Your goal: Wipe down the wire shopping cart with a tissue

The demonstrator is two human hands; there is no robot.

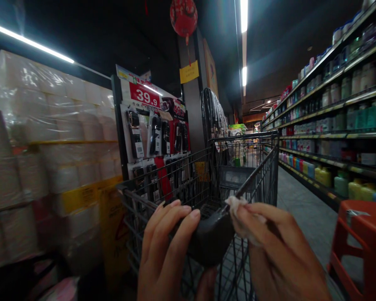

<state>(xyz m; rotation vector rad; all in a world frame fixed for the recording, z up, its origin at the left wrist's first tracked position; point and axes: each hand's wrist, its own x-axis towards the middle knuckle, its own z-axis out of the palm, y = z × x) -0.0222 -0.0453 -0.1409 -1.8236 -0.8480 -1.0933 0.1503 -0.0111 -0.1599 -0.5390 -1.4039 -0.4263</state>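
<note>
A dark grey block-shaped piece (211, 238) shows at the near end of a black wire shopping cart (244, 184). Whether it is a part of the cart, I cannot tell. My left hand (169, 246) grips it, fingers over the top and thumb underneath. In my right hand (278, 246) is a crumpled white tissue (238, 209), pinched in the fingers. The tissue lies against the right side of the dark piece, close to the cart's side rim. My palms are mostly hidden.
Wrapped paper rolls (53, 113) are stacked on the left by a yellow sign (113, 234). A rack of packaged belts (156, 133) stands beyond the cart. At right are a red plastic stool (363, 234) and shelves of bottles (332, 129), with a grey floor aisle (297, 192) between.
</note>
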